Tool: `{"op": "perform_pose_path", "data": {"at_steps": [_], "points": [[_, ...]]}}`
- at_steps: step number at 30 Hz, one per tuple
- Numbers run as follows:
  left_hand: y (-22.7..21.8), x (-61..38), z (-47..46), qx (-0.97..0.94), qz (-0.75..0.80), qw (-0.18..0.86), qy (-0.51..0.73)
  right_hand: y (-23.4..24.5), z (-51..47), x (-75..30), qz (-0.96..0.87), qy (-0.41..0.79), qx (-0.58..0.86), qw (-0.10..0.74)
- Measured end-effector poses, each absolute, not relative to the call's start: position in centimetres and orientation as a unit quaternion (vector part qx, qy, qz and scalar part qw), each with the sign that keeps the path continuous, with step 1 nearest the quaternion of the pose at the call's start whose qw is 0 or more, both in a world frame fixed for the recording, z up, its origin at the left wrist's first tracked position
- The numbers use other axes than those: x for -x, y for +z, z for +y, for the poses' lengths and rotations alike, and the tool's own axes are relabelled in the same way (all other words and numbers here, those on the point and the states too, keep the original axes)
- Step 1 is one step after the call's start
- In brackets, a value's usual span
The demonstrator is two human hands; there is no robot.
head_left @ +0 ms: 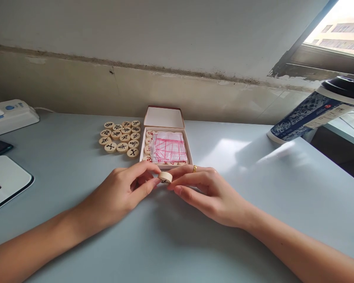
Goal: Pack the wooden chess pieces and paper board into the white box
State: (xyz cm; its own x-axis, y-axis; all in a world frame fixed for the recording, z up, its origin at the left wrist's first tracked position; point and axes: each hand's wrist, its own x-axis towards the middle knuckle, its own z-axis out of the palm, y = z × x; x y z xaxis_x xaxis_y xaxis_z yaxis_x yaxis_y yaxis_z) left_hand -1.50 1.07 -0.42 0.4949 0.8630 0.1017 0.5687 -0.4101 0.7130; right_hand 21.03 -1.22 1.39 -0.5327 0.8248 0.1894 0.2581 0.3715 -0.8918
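A round wooden chess piece [165,177] with a black character is pinched between both my hands just in front of an open box. My left hand [124,189] grips it with thumb and forefinger from the left. My right hand [206,189], a gold ring on one finger, holds its right edge with curled fingertips. The open white box [164,117] holds a folded plastic sheet with red lines [168,146] and a few pieces along its left side. Left of the box lie several wooden pieces [120,136] in rows, black characters face up.
The grey table [76,173] runs to a wall at the back. A white device with blue buttons [13,114] and a white pad [4,181] sit at the left edge. A blue-and-white patterned cup [315,114] stands at the right, by a window.
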Motion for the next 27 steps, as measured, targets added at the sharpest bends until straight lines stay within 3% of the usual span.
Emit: {"op": "perform_pose_path", "data": {"at_steps": [10, 19, 27], "points": [[-0.05, 1.65, 0.55, -0.846, 0.360, 0.318, 0.231, 1.08, -1.18, -21.03, -0.697, 0.484, 0.386, 0.363], [-0.22, 1.94, 0.59, -0.846, 0.370, 0.310, 0.228, 0.89, -1.30, -20.99, -0.772, 0.396, 0.376, 0.324], [-0.08, 1.80, 0.75, -0.852, 0.360, 0.277, 0.260, 1.29, -1.24, -20.93, -0.792, 0.395, 0.367, 0.287]]}}
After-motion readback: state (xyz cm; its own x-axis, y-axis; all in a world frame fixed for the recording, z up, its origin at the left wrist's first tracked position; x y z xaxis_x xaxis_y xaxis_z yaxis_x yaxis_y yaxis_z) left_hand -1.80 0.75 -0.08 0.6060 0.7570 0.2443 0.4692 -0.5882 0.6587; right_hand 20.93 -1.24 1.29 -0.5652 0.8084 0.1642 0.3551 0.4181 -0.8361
